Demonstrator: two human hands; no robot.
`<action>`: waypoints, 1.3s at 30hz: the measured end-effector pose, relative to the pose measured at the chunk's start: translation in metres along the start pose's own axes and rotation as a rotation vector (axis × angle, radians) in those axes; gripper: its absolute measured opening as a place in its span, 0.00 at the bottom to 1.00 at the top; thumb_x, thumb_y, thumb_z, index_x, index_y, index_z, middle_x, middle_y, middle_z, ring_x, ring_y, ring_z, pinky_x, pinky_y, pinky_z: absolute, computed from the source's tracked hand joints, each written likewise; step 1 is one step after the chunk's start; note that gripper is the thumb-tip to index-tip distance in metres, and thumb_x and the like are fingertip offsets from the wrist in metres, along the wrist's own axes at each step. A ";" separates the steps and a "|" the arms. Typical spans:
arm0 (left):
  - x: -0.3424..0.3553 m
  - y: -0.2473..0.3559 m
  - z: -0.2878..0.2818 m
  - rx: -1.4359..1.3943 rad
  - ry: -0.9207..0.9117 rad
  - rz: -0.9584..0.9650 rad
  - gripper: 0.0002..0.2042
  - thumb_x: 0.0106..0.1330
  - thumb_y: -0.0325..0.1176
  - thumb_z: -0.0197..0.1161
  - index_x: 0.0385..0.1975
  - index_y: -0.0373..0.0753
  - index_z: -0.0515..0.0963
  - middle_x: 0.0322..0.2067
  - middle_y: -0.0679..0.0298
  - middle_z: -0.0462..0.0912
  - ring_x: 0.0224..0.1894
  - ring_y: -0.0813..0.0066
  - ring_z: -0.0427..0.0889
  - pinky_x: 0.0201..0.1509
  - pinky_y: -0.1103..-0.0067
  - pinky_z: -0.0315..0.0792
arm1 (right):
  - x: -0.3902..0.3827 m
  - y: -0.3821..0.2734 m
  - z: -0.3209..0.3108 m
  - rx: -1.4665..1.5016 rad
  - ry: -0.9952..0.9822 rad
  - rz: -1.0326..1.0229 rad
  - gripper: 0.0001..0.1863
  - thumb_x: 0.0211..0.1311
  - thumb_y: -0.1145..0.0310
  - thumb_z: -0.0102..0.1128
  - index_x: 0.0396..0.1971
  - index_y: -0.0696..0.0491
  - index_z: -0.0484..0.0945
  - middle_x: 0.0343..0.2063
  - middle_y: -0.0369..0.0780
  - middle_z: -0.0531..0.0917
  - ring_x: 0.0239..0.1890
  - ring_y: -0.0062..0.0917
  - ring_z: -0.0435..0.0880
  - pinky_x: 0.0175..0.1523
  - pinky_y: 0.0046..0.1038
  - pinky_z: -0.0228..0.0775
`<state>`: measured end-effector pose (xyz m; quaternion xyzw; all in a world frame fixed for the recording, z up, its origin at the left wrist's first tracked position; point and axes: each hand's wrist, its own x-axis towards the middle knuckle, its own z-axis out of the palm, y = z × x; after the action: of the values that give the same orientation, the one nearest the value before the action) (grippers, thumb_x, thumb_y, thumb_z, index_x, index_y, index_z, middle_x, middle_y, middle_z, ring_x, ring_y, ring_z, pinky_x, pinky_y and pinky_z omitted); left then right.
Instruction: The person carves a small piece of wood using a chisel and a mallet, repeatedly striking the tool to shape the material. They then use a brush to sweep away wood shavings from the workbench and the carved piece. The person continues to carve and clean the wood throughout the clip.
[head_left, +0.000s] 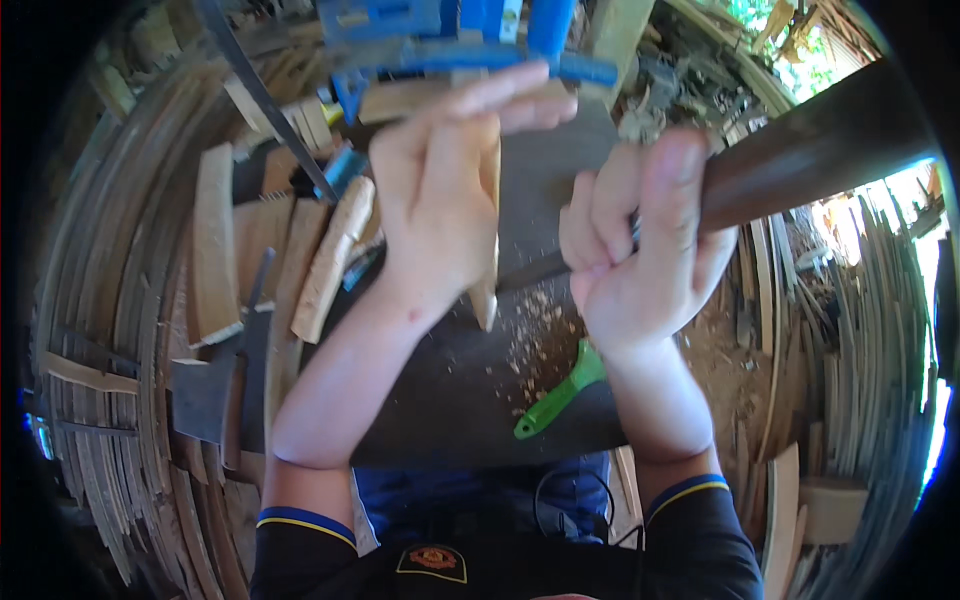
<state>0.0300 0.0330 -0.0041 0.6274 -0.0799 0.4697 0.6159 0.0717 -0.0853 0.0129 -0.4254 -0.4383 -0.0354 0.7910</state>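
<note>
My left hand holds a narrow pale wooden piece upright above the dark work surface, two fingers stretched past its top and the thumb hidden. My right hand is closed round a tool with a long, thick dark handle reaching to the upper right. Its dark blade points left and meets or nearly meets the wooden piece; I cannot tell which. Wood shavings lie below, beside a green plastic-handled tool.
Loose wood pieces and a dark bar are at the left. Blue plastic objects stand behind the surface. Stacks of long wooden strips line both sides, with more boards at the lower right.
</note>
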 end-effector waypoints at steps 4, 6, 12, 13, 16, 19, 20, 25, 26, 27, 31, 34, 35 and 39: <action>-0.003 0.001 0.008 -0.026 -0.080 0.034 0.19 0.69 0.26 0.42 0.53 0.29 0.77 0.39 0.55 0.87 0.18 0.96 0.60 0.21 0.91 0.53 | 0.013 -0.006 -0.009 0.143 0.063 0.062 0.19 0.77 0.57 0.42 0.24 0.49 0.62 0.11 0.29 0.58 0.09 0.12 0.53 0.12 0.19 0.43; -0.010 0.003 0.005 -0.035 -0.076 0.028 0.19 0.70 0.26 0.41 0.54 0.29 0.76 0.39 0.54 0.86 0.18 0.96 0.59 0.21 0.91 0.53 | 0.019 -0.022 -0.017 0.300 0.067 0.079 0.19 0.77 0.56 0.41 0.23 0.48 0.62 0.10 0.29 0.58 0.08 0.13 0.52 0.12 0.20 0.43; 0.001 0.000 0.001 0.072 -0.029 0.039 0.21 0.68 0.25 0.39 0.54 0.26 0.75 0.39 0.50 0.86 0.29 0.89 0.71 0.35 0.88 0.61 | 0.017 -0.013 -0.007 0.196 0.060 -0.077 0.12 0.75 0.63 0.45 0.29 0.50 0.67 0.11 0.29 0.58 0.09 0.12 0.53 0.13 0.19 0.42; 0.002 0.002 0.001 0.094 -0.025 0.052 0.21 0.68 0.26 0.38 0.54 0.25 0.75 0.39 0.49 0.86 0.34 0.86 0.75 0.41 0.87 0.64 | 0.018 -0.013 -0.009 0.208 0.034 -0.098 0.10 0.75 0.64 0.46 0.30 0.50 0.67 0.11 0.29 0.59 0.09 0.12 0.53 0.13 0.19 0.42; -0.009 0.012 0.013 0.141 -0.078 0.101 0.21 0.68 0.25 0.38 0.55 0.25 0.74 0.41 0.51 0.86 0.40 0.82 0.77 0.46 0.86 0.66 | 0.019 -0.022 -0.010 0.220 0.011 -0.121 0.09 0.74 0.66 0.48 0.31 0.53 0.69 0.11 0.29 0.61 0.09 0.12 0.55 0.13 0.19 0.43; -0.014 0.017 0.023 0.350 -0.081 0.168 0.20 0.69 0.25 0.40 0.56 0.25 0.73 0.43 0.52 0.85 0.38 0.85 0.76 0.41 0.87 0.65 | 0.012 -0.007 -0.009 0.082 0.007 -0.146 0.06 0.70 0.71 0.54 0.32 0.55 0.74 0.15 0.30 0.70 0.13 0.10 0.63 0.17 0.17 0.49; -0.012 0.014 0.021 0.385 -0.087 0.209 0.20 0.69 0.25 0.41 0.56 0.25 0.73 0.44 0.52 0.85 0.35 0.87 0.75 0.39 0.88 0.64 | 0.008 0.001 -0.005 0.041 0.017 -0.143 0.04 0.68 0.73 0.57 0.32 0.56 0.77 0.17 0.31 0.73 0.15 0.10 0.66 0.19 0.17 0.52; -0.016 0.014 0.017 0.270 -0.015 0.023 0.20 0.69 0.27 0.41 0.56 0.25 0.73 0.44 0.51 0.85 0.26 0.89 0.72 0.34 0.86 0.65 | 0.013 -0.021 -0.013 0.260 0.020 -0.104 0.05 0.66 0.77 0.57 0.28 0.55 0.76 0.23 0.33 0.77 0.20 0.09 0.69 0.23 0.16 0.55; -0.015 0.014 0.019 0.228 0.000 0.011 0.20 0.69 0.27 0.41 0.55 0.25 0.74 0.44 0.50 0.85 0.26 0.87 0.73 0.34 0.85 0.66 | 0.014 -0.021 -0.016 0.246 -0.010 -0.081 0.04 0.67 0.76 0.56 0.30 0.56 0.76 0.23 0.33 0.77 0.20 0.10 0.70 0.23 0.17 0.56; -0.013 0.013 0.016 0.316 -0.030 0.090 0.20 0.70 0.28 0.41 0.53 0.25 0.75 0.46 0.49 0.84 0.33 0.80 0.78 0.40 0.81 0.71 | 0.011 -0.021 -0.019 0.232 -0.037 -0.043 0.04 0.67 0.75 0.55 0.31 0.56 0.76 0.23 0.33 0.77 0.21 0.11 0.71 0.24 0.17 0.58; -0.010 0.009 0.011 0.364 -0.088 0.189 0.19 0.71 0.30 0.43 0.55 0.28 0.73 0.45 0.52 0.84 0.31 0.81 0.74 0.36 0.81 0.68 | 0.000 0.005 0.002 -0.116 -0.079 0.003 0.04 0.66 0.76 0.55 0.35 0.60 0.78 0.24 0.35 0.80 0.26 0.13 0.79 0.30 0.17 0.65; -0.013 0.009 0.004 0.207 -0.127 0.079 0.19 0.72 0.31 0.45 0.59 0.31 0.71 0.42 0.56 0.86 0.23 0.89 0.65 0.26 0.85 0.61 | -0.003 -0.008 -0.006 0.257 0.054 0.118 0.06 0.69 0.71 0.55 0.31 0.56 0.72 0.19 0.33 0.75 0.18 0.12 0.72 0.22 0.17 0.60; -0.012 0.011 0.005 0.190 -0.142 0.043 0.19 0.73 0.31 0.45 0.61 0.32 0.70 0.41 0.57 0.86 0.20 0.92 0.62 0.23 0.86 0.59 | -0.002 -0.012 -0.011 0.421 0.086 0.099 0.09 0.70 0.70 0.54 0.29 0.55 0.70 0.17 0.32 0.73 0.15 0.12 0.69 0.19 0.17 0.57; -0.016 0.013 0.013 0.234 -0.158 0.067 0.20 0.71 0.28 0.41 0.61 0.33 0.68 0.45 0.54 0.85 0.30 0.84 0.78 0.34 0.85 0.69 | -0.007 0.019 -0.019 0.060 -0.065 0.077 0.06 0.73 0.65 0.51 0.38 0.52 0.72 0.18 0.30 0.72 0.13 0.10 0.65 0.15 0.18 0.50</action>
<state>0.0185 0.0117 -0.0029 0.7270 -0.0940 0.4453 0.5141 0.0890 -0.0887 -0.0093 -0.4191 -0.4480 0.0218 0.7894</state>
